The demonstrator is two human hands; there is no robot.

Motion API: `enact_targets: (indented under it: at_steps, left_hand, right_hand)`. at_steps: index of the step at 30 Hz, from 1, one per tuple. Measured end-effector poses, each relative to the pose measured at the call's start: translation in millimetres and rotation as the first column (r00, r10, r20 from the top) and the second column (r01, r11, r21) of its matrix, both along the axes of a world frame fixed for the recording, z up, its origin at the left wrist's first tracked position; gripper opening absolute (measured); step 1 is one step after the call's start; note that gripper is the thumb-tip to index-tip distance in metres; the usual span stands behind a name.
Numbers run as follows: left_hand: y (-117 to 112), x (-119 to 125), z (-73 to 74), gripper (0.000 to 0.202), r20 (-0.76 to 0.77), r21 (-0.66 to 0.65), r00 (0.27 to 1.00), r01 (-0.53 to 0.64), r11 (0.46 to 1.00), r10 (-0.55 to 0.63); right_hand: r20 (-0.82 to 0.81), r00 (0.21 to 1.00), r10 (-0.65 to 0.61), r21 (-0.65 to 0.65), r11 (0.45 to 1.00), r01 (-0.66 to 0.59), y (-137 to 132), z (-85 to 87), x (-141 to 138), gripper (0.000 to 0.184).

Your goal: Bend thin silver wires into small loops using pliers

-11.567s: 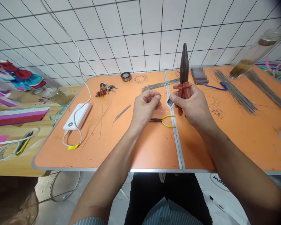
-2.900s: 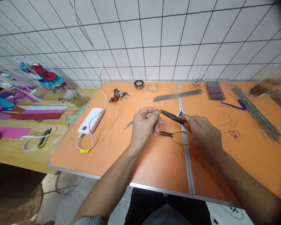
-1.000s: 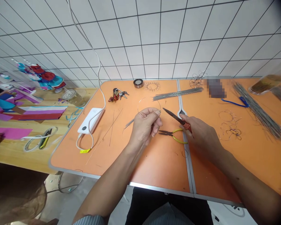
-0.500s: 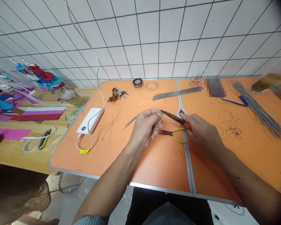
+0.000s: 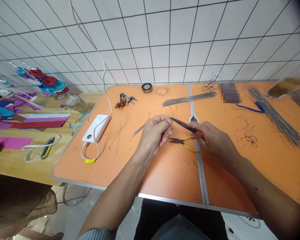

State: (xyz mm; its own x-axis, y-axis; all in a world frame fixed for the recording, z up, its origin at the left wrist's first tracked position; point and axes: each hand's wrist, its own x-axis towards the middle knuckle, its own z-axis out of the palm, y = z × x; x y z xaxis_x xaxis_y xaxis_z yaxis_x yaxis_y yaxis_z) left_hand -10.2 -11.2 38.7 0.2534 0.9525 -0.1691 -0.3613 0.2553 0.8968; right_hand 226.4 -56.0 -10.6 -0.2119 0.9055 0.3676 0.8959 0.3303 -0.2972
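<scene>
My left hand (image 5: 153, 135) is closed, pinching a thin wire loop (image 5: 157, 108) that arcs up behind its fingers. My right hand (image 5: 215, 140) grips the red handles of long-nose pliers (image 5: 183, 124), whose dark tip points left and meets the wire at my left fingertips. Both hands hover over the orange table (image 5: 165, 166). Yellow-handled pliers (image 5: 186, 144) lie on the table just below and between my hands.
A bundle of straight wires (image 5: 188, 99), keys (image 5: 125, 100), a tape roll (image 5: 147, 88) and bent wire shapes (image 5: 245, 135) lie on the table. A white power bank (image 5: 96, 128) with its cable sits left. More wire bundles (image 5: 272, 115) lie right. A side table (image 5: 20, 156) holds coloured paper.
The wire loop has swung upright again behind my left fingers. The pliers tip has stayed at my left fingertips, after being briefly drawn away a second ago.
</scene>
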Motion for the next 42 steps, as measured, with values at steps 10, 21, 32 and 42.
enact_targets:
  at_steps: [10, 21, 32, 42]
  left_hand:
    - [2.0, 1.2, 0.4, 0.022, 0.014, -0.078, 0.999, 0.031, 0.996, -0.03]
    - [4.5, -2.6, 9.0, 0.028, 0.075, -0.195, 0.989, 0.14, 0.971, -0.128]
    - [9.6, -6.8, 5.9, 0.028, 0.218, -0.32, 0.953, 0.273, 0.907, -0.21]
    - [10.1, -8.9, 4.5, 0.033, 0.287, -0.38, 0.932, 0.322, 0.867, -0.221]
  right_hand:
    - [-0.023, 1.0, 0.02, -0.143, 0.989, -0.023, 0.4, 9.1, -3.7, 0.017]
    - [-0.147, 0.986, 0.079, -0.121, 0.988, -0.097, 1.1, 3.3, -2.9, 0.035]
    - [-0.124, 0.986, 0.115, -0.077, 0.989, -0.125, 5.1, -3.1, 3.7, 0.041]
    - [-0.103, 0.986, 0.133, -0.124, 0.982, -0.145, 5.9, 3.5, 4.5, 0.038]
